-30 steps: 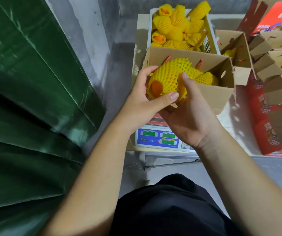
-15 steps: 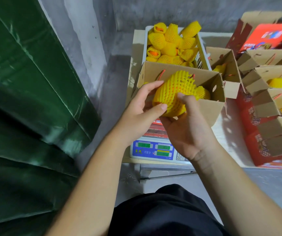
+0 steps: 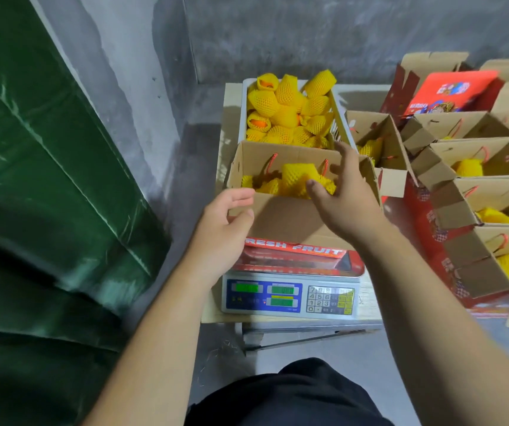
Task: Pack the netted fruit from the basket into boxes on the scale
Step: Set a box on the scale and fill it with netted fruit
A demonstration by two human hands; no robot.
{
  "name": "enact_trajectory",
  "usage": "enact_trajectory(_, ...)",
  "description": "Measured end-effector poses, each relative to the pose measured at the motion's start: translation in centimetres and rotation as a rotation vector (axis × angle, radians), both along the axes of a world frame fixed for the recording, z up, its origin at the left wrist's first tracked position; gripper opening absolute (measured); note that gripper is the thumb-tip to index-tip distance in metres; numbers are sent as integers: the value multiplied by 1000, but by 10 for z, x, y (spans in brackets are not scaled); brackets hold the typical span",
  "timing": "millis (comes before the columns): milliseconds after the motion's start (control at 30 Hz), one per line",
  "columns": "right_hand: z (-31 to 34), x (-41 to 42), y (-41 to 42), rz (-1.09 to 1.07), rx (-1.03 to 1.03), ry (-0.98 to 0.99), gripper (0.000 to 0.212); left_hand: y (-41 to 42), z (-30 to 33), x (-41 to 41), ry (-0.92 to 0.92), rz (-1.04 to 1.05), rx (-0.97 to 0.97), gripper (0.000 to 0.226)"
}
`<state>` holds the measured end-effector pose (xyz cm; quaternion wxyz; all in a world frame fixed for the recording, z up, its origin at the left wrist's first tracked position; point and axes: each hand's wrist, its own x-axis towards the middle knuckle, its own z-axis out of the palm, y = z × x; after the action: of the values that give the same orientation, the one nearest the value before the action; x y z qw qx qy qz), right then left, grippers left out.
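Grey concrete walls behind, green tarp filling the left. Pale table set in the corner, grey floor below. Scale at the near edge, carrying an open box with netted fruit inside. Basket just behind, heaped with more fruit. Row of open boxes crowding the right. Left hand beside the box's near-left corner, fingers loosely curled, empty. Right hand above the fruit, fingers spread, holding nothing.

Left grip, right grip loosely spread
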<state>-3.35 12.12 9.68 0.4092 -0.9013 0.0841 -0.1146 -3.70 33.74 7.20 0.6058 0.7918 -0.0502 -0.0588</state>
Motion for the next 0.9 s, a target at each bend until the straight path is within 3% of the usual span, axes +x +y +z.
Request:
enact_trajectory(133, -18, -23, 9, 36, 64, -6, 59, -1, -3, -1, 26, -6, -7, 36)
enact_trajectory(267, -22, -32, 12, 76, -63, -12, 46, -1, -4, -4, 30, -8, -17, 34)
enact_trajectory(467, -19, -36, 15, 91, -179, -24, 43, 1, -3, -6, 36, -7, -15, 30)
enact_trajectory(600, -15, -39, 21, 167, -368, -78, 36, 5, 1, -9, 50, 7, -28, 29)
enact_trajectory(733, -18, -38, 31, 179, -347, -54, 26, 9, 0, -11, 43, 23, -43, 30)
enact_trajectory(900, -22, -38, 35, 147, -318, -8, 29, 12, -5, -10, 37, 37, -40, 34)
